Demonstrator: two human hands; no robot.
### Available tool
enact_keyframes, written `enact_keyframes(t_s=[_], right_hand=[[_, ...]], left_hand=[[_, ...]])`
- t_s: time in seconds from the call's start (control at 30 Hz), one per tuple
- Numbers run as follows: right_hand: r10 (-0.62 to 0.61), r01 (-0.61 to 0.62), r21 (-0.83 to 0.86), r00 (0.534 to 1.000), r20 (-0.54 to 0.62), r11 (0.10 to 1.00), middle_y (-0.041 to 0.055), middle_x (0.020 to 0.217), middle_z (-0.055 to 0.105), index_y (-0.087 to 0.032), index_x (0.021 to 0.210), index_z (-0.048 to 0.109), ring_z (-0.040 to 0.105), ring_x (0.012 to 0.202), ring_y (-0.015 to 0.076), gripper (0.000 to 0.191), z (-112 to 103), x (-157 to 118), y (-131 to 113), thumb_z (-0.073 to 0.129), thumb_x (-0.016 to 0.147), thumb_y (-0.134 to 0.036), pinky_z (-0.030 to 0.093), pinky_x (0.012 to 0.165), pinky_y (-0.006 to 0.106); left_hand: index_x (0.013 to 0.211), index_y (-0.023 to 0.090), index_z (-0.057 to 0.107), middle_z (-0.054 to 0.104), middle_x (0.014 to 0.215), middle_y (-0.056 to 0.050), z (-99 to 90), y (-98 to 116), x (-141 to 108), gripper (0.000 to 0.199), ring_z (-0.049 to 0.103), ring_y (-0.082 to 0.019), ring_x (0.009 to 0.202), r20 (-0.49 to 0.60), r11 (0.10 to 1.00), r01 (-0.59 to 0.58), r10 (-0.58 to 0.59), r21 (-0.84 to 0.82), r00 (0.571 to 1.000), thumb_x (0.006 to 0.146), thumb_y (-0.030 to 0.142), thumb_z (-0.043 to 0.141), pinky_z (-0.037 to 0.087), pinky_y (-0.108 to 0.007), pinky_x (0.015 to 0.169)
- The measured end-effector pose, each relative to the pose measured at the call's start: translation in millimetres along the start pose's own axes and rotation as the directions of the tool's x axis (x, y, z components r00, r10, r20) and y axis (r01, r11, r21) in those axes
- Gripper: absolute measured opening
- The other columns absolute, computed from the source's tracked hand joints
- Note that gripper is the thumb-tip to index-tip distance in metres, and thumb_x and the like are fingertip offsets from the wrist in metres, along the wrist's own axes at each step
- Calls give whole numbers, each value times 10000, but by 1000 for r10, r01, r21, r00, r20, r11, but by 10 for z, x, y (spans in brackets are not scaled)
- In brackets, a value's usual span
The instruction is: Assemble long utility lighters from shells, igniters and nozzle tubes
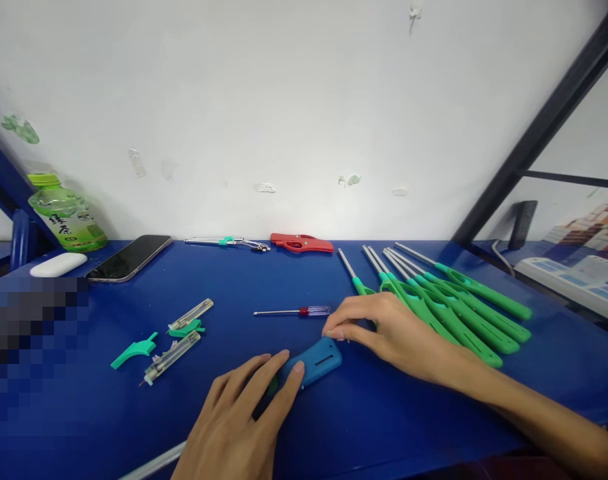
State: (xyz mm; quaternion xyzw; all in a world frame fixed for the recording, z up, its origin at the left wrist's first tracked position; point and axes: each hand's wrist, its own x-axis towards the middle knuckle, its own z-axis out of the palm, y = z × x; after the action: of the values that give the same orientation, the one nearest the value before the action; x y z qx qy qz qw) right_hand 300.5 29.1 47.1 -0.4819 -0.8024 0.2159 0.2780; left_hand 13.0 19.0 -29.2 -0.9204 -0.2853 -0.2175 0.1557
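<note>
pressing the blue handle [320, 362], both hands [244, 407] close together

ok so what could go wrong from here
The blue lighter handle could slide on the glossy table if the left hand eases off. The right hand is close to the screwdriver and might knock it. That arm could also nudge the green lighters out of their fanned row.

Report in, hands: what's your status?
Left hand over blue handle. Right hand bent, fingertips at handle's far edge. Screwdriver lies just beyond.
</note>
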Motion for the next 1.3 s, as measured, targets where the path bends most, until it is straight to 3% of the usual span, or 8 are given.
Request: enact_keyframes(t_s=[0.2, 0.43, 0.77, 1.13, 1.3], right_hand=[[-36, 36, -41, 999, -14, 999, -45, 963, 787, -249, 962, 769, 721, 864, 122, 113, 19, -28, 44, 686, 1031, -285, 516, 788, 226], [-211, 211, -140, 977, 18, 967, 1, 983, 779, -206, 1001, 758, 707, 916, 150, 126, 61, -32, 136, 645, 1050, -234, 517, 834, 251], [-344, 335, -269, 939, 14, 903, 75, 964, 763, -167, 1058, 779, 693, 851, 200, 231, 124, -108, 188, 572, 1082, -266, 540, 755, 328], [-278, 297, -262, 955, 106, 918, 64, 1034, 783, -228, 1213, 800, 729, 915, 218, 282, 45, -176, 96, 560, 1070, -267, 534, 813, 360], [-170, 186, -187, 981, 95, 965, 57, 1054, 763, -229, 1163, 821, 712, 911, 187, 283, 50, -156, 56, 558, 1078, -292, 522, 806, 321]], left_hand=[[1564, 260, 491, 638, 1502, -34, -3, 3, 19, 648, 683, -246, 1262, -2, 1000, 1, -1, 1, 1000, 956, 37, 455, 656, -373, 923], [1547, 264, 512, 657, 1481, -31, -11, -8, 25, 643, 690, -238, 1251, 0, 1000, -5, 5, -6, 1000, 950, 29, 454, 645, -356, 927], [1533, 275, 529, 674, 1459, -33, -22, 8, 29, 638, 703, -237, 1230, -15, 1000, 9, -9, -12, 1000, 948, 28, 458, 643, -349, 916], [1525, 273, 538, 674, 1461, -32, -29, 25, 56, 646, 711, -250, 1227, -6, 999, 29, -29, -25, 1000, 939, 13, 456, 656, -366, 905], [1511, 279, 553, 681, 1450, -30, -36, 48, 50, 650, 712, -246, 1215, -11, 999, 32, -33, -25, 999, 931, 3, 456, 654, -362, 898]])
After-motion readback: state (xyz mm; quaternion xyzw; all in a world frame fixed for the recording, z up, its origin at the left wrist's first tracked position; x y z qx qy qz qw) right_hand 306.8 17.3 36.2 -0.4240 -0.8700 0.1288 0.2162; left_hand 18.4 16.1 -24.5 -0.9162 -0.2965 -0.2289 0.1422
